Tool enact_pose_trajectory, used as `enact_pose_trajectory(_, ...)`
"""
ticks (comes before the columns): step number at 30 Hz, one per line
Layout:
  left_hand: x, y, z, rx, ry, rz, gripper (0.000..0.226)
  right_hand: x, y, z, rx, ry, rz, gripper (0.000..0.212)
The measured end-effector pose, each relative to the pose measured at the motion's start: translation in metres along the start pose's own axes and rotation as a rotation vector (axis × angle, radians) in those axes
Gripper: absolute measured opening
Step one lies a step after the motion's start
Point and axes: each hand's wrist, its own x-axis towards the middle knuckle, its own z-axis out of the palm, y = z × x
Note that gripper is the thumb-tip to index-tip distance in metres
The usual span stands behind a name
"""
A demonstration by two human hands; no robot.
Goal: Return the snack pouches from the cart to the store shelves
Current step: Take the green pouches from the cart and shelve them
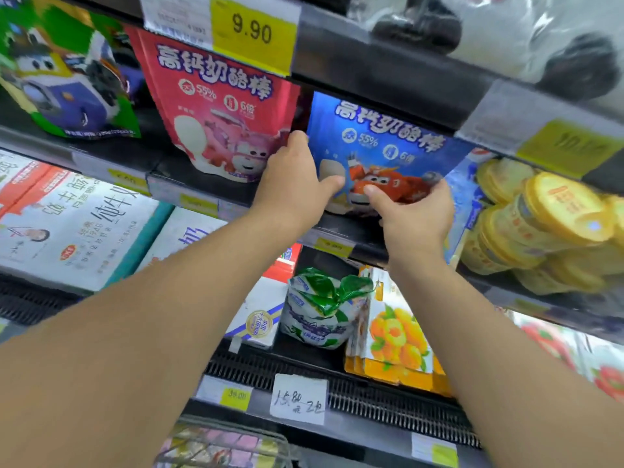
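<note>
A blue snack pouch [381, 143] with a red cartoon plane stands on the middle shelf [351, 231], leaning back a little. My left hand [293, 177] grips its left edge, thumb across the front. My right hand [415, 211] holds its lower right corner, thumb on the front. A pink pouch [219, 106] of the same kind stands just to the left, and a green pouch [67, 72] stands further left. At the bottom edge a wire cart [223, 447] shows, with more pouches inside, blurred.
Yellow tubs [547, 224] are stacked right of the blue pouch. Milk cartons [71, 228] fill the shelf below at left. A green-white bag [317, 312] and orange fruit boxes [395, 332] sit on the lower shelf. A yellow 9.90 price tag [251, 30] hangs above.
</note>
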Motion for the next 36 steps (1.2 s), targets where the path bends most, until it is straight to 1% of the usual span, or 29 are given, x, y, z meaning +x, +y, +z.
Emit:
enact_pose_trajectory(4, -0.007, -0.004, 0.000, -0.003, 0.026, 0.001, 0.055, 0.005, 0.002, 0.000, -0.039, -0.024, -0.004, 0.067)
enact_pose_trajectory(10, -0.009, -0.005, -0.006, -0.032, 0.016, -0.029, 0.059, -0.001, -0.002, 0.000, 0.001, -0.057, -0.007, 0.069)
enact_pose_trajectory(11, -0.011, -0.005, -0.007, -0.035, 0.011, -0.025, 0.061, -0.006, -0.002, -0.002, 0.036, -0.036, -0.016, 0.068)
enact_pose_trajectory(13, -0.018, -0.010, -0.016, -0.044, 0.002, -0.015, 0.064, -0.018, -0.003, -0.007, 0.122, 0.066, -0.055, 0.063)
enact_pose_trajectory(15, -0.025, -0.023, -0.033, -0.074, 0.008, -0.020, 0.059, -0.039, -0.005, -0.008, 0.162, 0.137, -0.064, 0.055)
enact_pose_trajectory(16, -0.026, -0.033, -0.045, -0.085, 0.028, -0.027, 0.052, -0.052, -0.007, -0.005, 0.159, 0.112, -0.058, 0.051)
enact_pose_trajectory(17, -0.024, -0.045, -0.059, -0.083, 0.064, -0.037, 0.045, -0.066, -0.010, 0.002, 0.150, 0.045, -0.062, 0.047)
enact_pose_trajectory(19, -0.017, -0.070, -0.093, -0.062, 0.172, -0.069, 0.034, -0.090, -0.017, 0.028, 0.129, -0.138, -0.092, 0.041)
enact_pose_trajectory(21, -0.009, -0.094, -0.128, -0.046, 0.293, -0.116, 0.031, -0.107, -0.030, 0.063, 0.123, -0.291, -0.116, 0.037)
enact_pose_trajectory(23, -0.001, -0.114, -0.157, -0.043, 0.378, -0.164, 0.033, -0.117, -0.047, 0.101, 0.109, -0.410, -0.121, 0.037)
enact_pose_trajectory(26, 0.008, -0.139, -0.192, -0.058, 0.451, -0.224, 0.040, -0.124, -0.070, 0.153, 0.112, -0.534, -0.149, 0.040)
enact_pose_trajectory(30, 0.017, -0.162, -0.226, 0.043, 0.526, -0.293, 0.066, -0.126, -0.086, 0.210, 0.042, -0.610, -0.223, 0.058)
enact_pose_trajectory(32, 0.024, -0.171, -0.238, 0.087, 0.509, -0.324, 0.080, -0.125, -0.089, 0.232, 0.001, -0.612, -0.263, 0.071)
enact_pose_trajectory(33, 0.029, -0.174, -0.242, 0.094, 0.489, -0.341, 0.088, -0.124, -0.089, 0.240, -0.021, -0.605, -0.280, 0.074)
enact_pose_trajectory(36, 0.039, -0.181, -0.248, 0.079, 0.420, -0.380, 0.107, -0.120, -0.088, 0.261, -0.061, -0.570, -0.306, 0.068)
